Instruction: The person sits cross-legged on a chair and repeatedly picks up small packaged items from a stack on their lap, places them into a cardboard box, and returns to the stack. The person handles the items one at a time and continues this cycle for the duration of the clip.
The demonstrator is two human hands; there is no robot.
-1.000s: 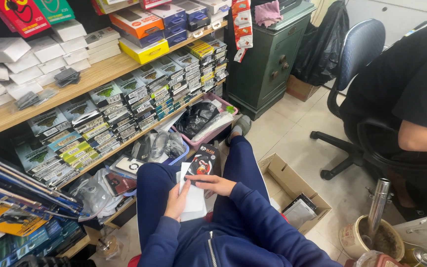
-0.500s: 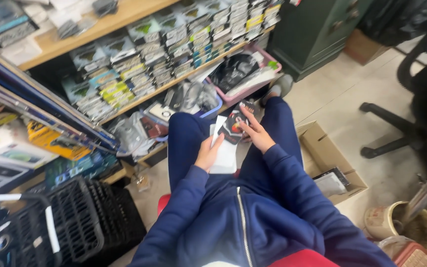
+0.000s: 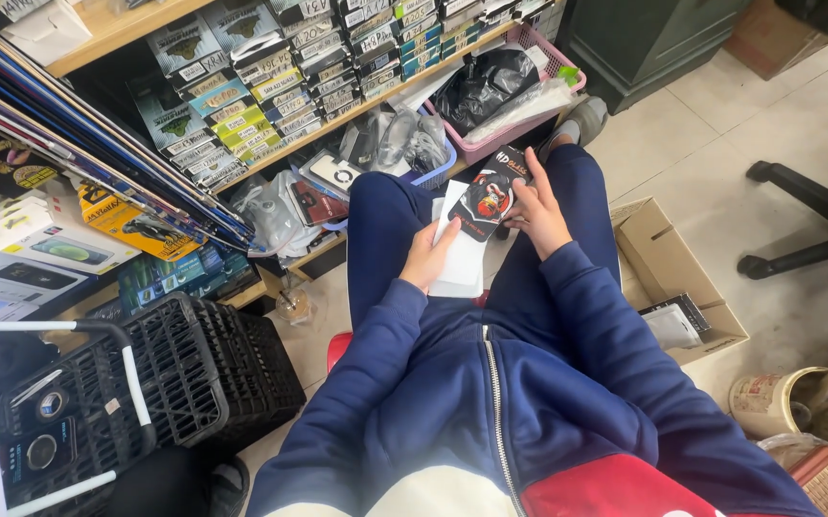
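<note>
Seated, both hands hold flat packs over the lap.

Partly hidden under the left hand [image 3: 425, 257], closed on its near end, a white pack [image 3: 459, 251] lies along the thighs, long axis running away from the body toward the shelf [image 3: 126, 24]. Its far corner is covered by a black pack [image 3: 486, 196], tilted up and rightward, gripped at its right edge by the right hand [image 3: 534, 213]. Fingertips beneath cannot be seen. A pink basket [image 3: 510, 134] sits beyond the knees.
</note>
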